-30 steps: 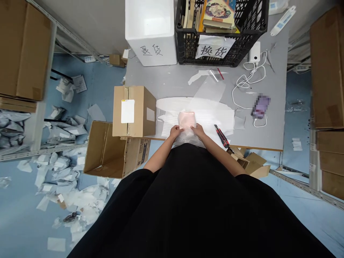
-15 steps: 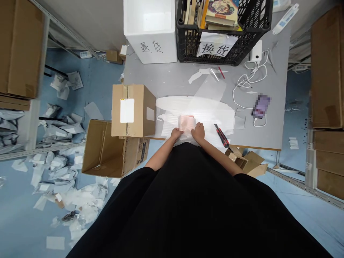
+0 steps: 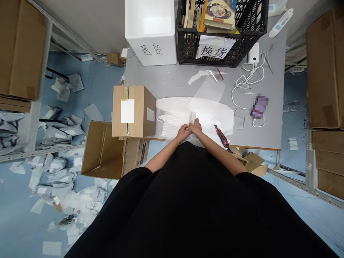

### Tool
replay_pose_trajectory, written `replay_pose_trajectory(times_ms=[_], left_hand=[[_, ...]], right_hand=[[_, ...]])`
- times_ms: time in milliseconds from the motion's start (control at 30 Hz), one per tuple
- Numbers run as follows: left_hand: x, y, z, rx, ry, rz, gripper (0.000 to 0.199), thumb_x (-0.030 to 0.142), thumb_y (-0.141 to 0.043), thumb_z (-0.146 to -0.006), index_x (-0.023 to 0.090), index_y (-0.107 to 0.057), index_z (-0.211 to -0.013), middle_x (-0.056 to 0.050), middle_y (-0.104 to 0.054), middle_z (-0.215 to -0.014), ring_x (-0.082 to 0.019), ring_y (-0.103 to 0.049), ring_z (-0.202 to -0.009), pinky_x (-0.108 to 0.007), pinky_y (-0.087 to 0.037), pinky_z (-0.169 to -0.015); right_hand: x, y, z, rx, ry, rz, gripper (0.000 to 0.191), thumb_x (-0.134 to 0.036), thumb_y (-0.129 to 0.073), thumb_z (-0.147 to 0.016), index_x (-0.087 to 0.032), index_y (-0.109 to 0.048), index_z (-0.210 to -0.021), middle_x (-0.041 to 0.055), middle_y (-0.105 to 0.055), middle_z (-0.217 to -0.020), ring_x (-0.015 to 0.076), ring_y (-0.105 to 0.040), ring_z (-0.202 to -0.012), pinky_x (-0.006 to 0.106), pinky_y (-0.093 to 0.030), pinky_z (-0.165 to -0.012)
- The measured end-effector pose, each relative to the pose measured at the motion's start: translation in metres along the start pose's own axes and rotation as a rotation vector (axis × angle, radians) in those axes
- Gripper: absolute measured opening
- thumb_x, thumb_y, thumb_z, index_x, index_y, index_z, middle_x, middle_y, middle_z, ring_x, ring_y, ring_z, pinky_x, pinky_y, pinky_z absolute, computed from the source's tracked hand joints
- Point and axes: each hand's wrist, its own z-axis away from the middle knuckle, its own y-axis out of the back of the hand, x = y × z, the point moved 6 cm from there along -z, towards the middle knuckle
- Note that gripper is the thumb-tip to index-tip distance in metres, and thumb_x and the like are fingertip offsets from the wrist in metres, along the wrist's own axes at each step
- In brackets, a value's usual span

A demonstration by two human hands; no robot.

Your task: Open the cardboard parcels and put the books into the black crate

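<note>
- Left hand (image 3: 184,132): fingers curled at the wrap (image 3: 192,117); pinch unclear.
- Right hand (image 3: 196,127): fingers bent close together, meeting left; grip unclear.
- Forearms angle inward.

Counter: grey top (image 3: 166,80), centre of frame, bearing white foam sheeting (image 3: 212,116).
Left side: closed carton (image 3: 134,111).
Top: white bin (image 3: 158,50), black crate (image 3: 206,62).

Matt brown cardboard box (image 3: 149,111), black plastic crate (image 3: 185,43), smooth grey tabletop (image 3: 166,80)
</note>
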Motion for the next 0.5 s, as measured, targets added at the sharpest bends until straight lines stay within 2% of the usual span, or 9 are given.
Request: replay_pose_trajectory(times_ms=[67, 133, 233, 300, 367, 433, 500], left_hand=[[0.006, 0.002, -0.003, 0.013, -0.014, -0.020, 0.018, 0.027, -0.077, -0.075, 0.020, -0.064, -0.086, -0.002, -0.066, -0.100, -0.016, -0.061, -0.094, -0.028, -0.047, -0.091], [0.010, 0.009, -0.005, 0.076, -0.025, -0.037, 0.015, 0.028, -0.072, -0.081, 0.020, -0.065, -0.092, -0.003, -0.066, -0.101, -0.016, -0.060, -0.093, -0.028, -0.047, -0.091], [0.011, 0.028, -0.007, 0.271, -0.043, -0.138, 0.018, 0.024, -0.070, -0.082, 0.020, -0.064, -0.099, -0.006, -0.065, -0.107, -0.017, -0.060, -0.098, -0.028, -0.047, -0.092], [0.005, 0.038, -0.007, 0.373, 0.006, -0.190, 0.021, 0.024, -0.070, -0.082, 0.020, -0.063, -0.102, -0.008, -0.063, -0.112, -0.019, -0.060, -0.102, -0.029, -0.046, -0.093], [-0.008, 0.040, -0.008, 0.365, 0.123, -0.164, 0.020, 0.027, -0.067, -0.086, 0.019, -0.062, -0.103, -0.008, -0.065, -0.109, -0.020, -0.061, -0.101, -0.030, -0.046, -0.091], [-0.023, 0.033, -0.009, 0.264, 0.238, -0.126, 0.015, 0.027, -0.063, -0.088, 0.019, -0.063, -0.101, -0.006, -0.067, -0.099, -0.020, -0.063, -0.095, -0.030, -0.046, -0.086], [-0.034, 0.022, -0.009, 0.172, 0.297, -0.132, 0.010, 0.024, -0.066, -0.085, 0.019, -0.063, -0.092, -0.005, -0.067, -0.089, -0.021, -0.064, -0.092, -0.029, -0.046, -0.083]], right_hand=[[0.004, 0.009, -0.007, -0.008, 0.039, -0.111, 0.030, -0.022, -0.054, -0.084, -0.020, -0.055, -0.114, 0.0090, -0.068, -0.108, 0.0260, -0.064, -0.101, 0.038, -0.051, -0.093], [0.007, 0.012, -0.010, -0.044, 0.081, -0.243, 0.031, -0.022, -0.052, -0.082, -0.020, -0.058, -0.113, 0.0076, -0.070, -0.108, 0.0238, -0.065, -0.101, 0.035, -0.052, -0.091], [0.012, 0.008, -0.010, -0.122, 0.072, -0.398, 0.036, -0.025, -0.052, -0.080, -0.019, -0.062, -0.115, 0.0059, -0.073, -0.104, 0.0221, -0.067, -0.097, 0.034, -0.054, -0.087], [0.017, 0.004, -0.010, -0.140, 0.039, -0.454, 0.039, -0.024, -0.053, -0.080, -0.018, -0.063, -0.117, 0.0057, -0.074, -0.100, 0.0210, -0.068, -0.091, 0.034, -0.055, -0.084], [0.024, 0.003, -0.012, -0.142, -0.004, -0.448, 0.038, -0.023, -0.053, -0.080, -0.016, -0.064, -0.116, 0.0059, -0.074, -0.094, 0.0205, -0.068, -0.086, 0.033, -0.055, -0.082], [0.034, 0.005, -0.015, -0.136, -0.048, -0.354, 0.035, -0.022, -0.053, -0.081, -0.016, -0.065, -0.113, 0.0061, -0.073, -0.088, 0.0210, -0.069, -0.083, 0.033, -0.056, -0.079], [0.045, 0.009, -0.019, -0.120, -0.081, -0.223, 0.029, -0.022, -0.053, -0.082, -0.015, -0.067, -0.107, 0.0072, -0.072, -0.087, 0.0226, -0.069, -0.084, 0.035, -0.056, -0.079]])
